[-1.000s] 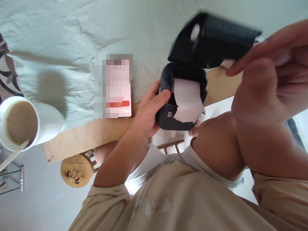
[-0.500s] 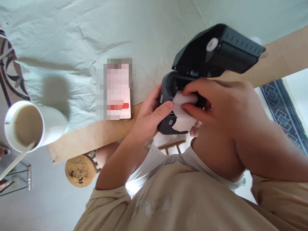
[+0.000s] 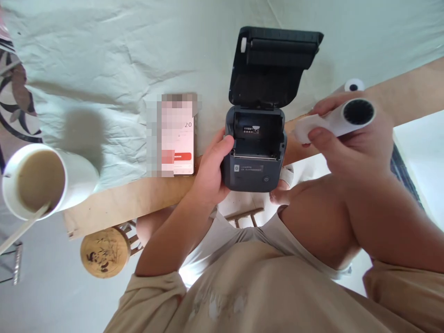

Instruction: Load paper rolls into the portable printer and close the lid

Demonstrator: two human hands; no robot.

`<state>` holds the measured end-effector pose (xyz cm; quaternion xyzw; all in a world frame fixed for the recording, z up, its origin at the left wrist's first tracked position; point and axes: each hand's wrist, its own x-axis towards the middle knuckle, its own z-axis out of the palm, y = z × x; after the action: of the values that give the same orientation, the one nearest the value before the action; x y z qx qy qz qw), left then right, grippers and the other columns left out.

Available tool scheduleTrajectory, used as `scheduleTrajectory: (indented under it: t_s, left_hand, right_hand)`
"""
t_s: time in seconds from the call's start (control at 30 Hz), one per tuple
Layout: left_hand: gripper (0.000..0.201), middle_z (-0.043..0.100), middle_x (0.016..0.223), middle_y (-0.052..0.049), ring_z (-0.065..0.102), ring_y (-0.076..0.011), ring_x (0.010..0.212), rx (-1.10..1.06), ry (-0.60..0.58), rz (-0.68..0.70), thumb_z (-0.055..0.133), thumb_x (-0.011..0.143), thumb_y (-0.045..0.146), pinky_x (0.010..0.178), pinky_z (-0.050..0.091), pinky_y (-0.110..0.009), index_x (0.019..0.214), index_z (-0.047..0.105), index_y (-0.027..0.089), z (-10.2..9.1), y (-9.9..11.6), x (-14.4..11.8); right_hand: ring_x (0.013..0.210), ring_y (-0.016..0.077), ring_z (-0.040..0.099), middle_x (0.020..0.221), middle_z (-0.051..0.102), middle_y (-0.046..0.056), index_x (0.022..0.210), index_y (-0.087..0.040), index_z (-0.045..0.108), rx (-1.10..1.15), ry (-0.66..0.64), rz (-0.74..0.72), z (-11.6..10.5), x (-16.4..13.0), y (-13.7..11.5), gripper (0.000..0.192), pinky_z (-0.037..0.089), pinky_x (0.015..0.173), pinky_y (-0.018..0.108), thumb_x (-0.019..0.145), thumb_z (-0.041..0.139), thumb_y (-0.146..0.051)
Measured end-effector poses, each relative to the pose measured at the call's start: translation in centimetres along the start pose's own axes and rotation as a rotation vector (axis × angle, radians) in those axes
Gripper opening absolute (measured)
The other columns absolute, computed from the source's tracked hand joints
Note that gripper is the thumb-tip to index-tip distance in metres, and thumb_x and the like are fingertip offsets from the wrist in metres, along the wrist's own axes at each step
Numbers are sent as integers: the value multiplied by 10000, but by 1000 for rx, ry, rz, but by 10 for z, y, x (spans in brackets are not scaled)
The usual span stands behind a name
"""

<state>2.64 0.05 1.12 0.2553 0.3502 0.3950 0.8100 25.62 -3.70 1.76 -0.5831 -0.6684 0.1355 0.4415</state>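
Here, from the head view: left hand (image 3: pixel 211 173) wrapped around the side of a small black printer (image 3: pixel 255 155) at the counter (image 3: pixel 132 196) edge, lid up, paper bay bare; right hand (image 3: pixel 350 138) raised beside it, fingers (image 3: pixel 321 135) pinching a white paper roll (image 3: pixel 335 122). Phone (image 3: pixel 175 134) and cup (image 3: pixel 41 178) to the left.

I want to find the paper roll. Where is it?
The paper roll is in the person's right hand, on the right of the head view, lifted clear of the open black printer that the left hand steadies.
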Motion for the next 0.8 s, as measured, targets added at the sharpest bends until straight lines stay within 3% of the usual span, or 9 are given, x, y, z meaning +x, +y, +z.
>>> scheduleTrajectory:
  t_s: [0.07,0.17,0.23,0.3,0.4,0.5,0.6,0.8]
  left_hand:
    - [261,770,879,-1,763,-238,998,8,7,-15,706,859,446,874,624,-321,994,701,222,1,1,-1]
    - [251,769,871,-1,764,-237,996,21,30,-19,712,857,441,868,623,-314,980,705,221,1,2,-1]
    - [233,772,884,6,767,-214,949,28,36,-10,698,868,427,840,621,-297,983,716,224,1,3,-1]
    - [220,775,899,15,764,-178,884,14,25,-2,686,876,408,794,616,-267,992,727,226,1,3,-1]
    - [198,776,904,28,751,-138,811,-29,3,2,699,871,390,748,607,-233,972,738,224,1,3,0]
    - [225,783,915,19,753,-148,810,-56,-18,-11,732,856,399,732,612,-243,997,744,225,1,3,1]
    - [253,782,911,9,753,-170,813,-79,-44,-14,755,836,412,674,599,-251,1007,744,226,0,2,2]
    - [243,767,900,6,753,-165,803,-54,-33,-6,745,845,414,683,596,-261,984,724,216,0,2,2]
  right_hand:
    - [914,216,685,907,681,20,954,-237,645,-177,36,-44,2,-4,-6,190,573,815,436,880,687,-406]
    - [941,224,714,976,718,8,1022,-261,644,-274,84,-37,4,-7,-10,237,590,827,440,860,722,-416]
    - [993,249,726,1075,734,17,1117,-284,620,-314,31,21,6,-8,-6,329,607,836,457,836,744,-402]
    - [919,267,733,1046,740,22,1175,-293,588,-328,-68,72,8,-8,0,393,616,763,477,826,740,-387]
    - [904,271,723,1096,725,29,1233,-308,538,-308,-134,59,6,-9,9,471,623,765,511,812,728,-403]
    - [1082,262,685,1187,649,26,1259,-360,512,-224,18,-40,-3,-11,14,400,611,914,517,884,640,-414]
    - [1065,266,661,1115,587,37,1224,-391,545,-258,255,-68,-15,-9,20,269,598,901,525,955,536,-396]
    - [1359,309,491,1308,500,106,1288,-361,509,-485,102,112,-18,8,35,415,577,999,503,901,606,-250]
